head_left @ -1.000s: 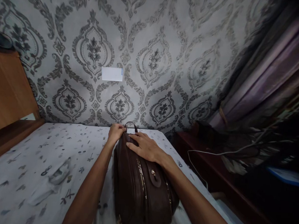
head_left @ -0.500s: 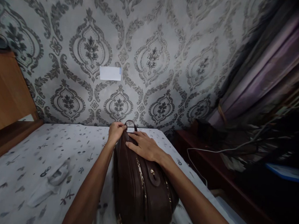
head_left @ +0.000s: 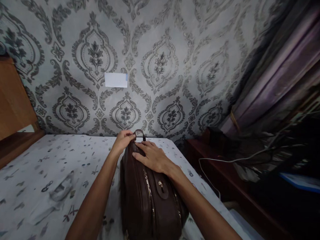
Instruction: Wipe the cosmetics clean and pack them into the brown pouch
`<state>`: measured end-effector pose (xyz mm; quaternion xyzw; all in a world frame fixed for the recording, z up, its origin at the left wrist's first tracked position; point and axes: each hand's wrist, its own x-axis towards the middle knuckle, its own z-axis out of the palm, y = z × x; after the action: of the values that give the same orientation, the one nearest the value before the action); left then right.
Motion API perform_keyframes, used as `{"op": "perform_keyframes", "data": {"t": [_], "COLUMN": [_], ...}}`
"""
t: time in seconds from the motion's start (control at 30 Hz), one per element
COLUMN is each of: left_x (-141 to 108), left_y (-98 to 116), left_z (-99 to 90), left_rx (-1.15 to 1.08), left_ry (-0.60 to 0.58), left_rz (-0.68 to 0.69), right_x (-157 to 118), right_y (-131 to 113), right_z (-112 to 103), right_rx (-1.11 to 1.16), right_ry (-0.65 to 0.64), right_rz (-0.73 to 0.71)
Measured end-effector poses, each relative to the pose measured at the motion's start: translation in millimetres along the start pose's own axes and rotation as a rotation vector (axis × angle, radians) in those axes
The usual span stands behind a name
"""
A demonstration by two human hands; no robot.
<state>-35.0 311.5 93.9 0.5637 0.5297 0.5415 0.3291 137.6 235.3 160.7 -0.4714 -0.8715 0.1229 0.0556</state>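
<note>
A dark brown leather-look bag (head_left: 139,201) lies on the patterned white sheet, its small loop handle (head_left: 140,133) at the far end. Gold-toned zippers (head_left: 149,189) run along its upper side, and a tab with a metal knob (head_left: 161,186) sits to their right. At the bag's far left edge, by the handle's base, my left hand (head_left: 123,141) is closed in a pinch; what is between its fingertips is too small to make out. My right hand (head_left: 152,157) rests on top of the bag with fingers stretched out and spread.
The sheet-covered surface (head_left: 75,155) reaches back to the damask-papered wall (head_left: 155,109). A wooden cabinet (head_left: 8,101) stands at left. On the right are a dark red ledge (head_left: 213,173), a white cable (head_left: 224,161), a mauve curtain (head_left: 271,83) and a blue-edged object (head_left: 304,183).
Both hands keep their places on the bag, the left still pinching by the handle and the right still flat. The whole view has shifted slightly.
</note>
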Motion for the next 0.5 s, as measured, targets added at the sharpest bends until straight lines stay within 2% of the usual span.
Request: {"op": "perform_keyframes", "data": {"t": [0.13, 0.3, 0.37, 0.43, 0.5], "left_x": [17, 51, 59, 64, 66], "left_y": [6, 14, 14, 13, 12], "left_z": [4.2, 16.6, 23.2, 29.2, 33.4], "left_rx": [0.055, 0.209, 0.258, 0.271, 0.241], "left_ry": [-0.126, -0.403, -0.476, -0.497, -0.445], "left_rz": [-0.067, -0.205, -0.239, -0.243, -0.197], "right_x": [-2, -5, -5, -5, -7], "right_y": [-3, -4, -3, -2, -3], "right_z": [-2, -5, -5, -4, -4], "right_rx": [0.002, 0.029, 0.047, 0.059, 0.053], "right_ry": [0.001, -0.016, -0.012, -0.007, -0.002], "right_rz": [-0.005, 0.010, 0.005, -0.006, -0.012]}}
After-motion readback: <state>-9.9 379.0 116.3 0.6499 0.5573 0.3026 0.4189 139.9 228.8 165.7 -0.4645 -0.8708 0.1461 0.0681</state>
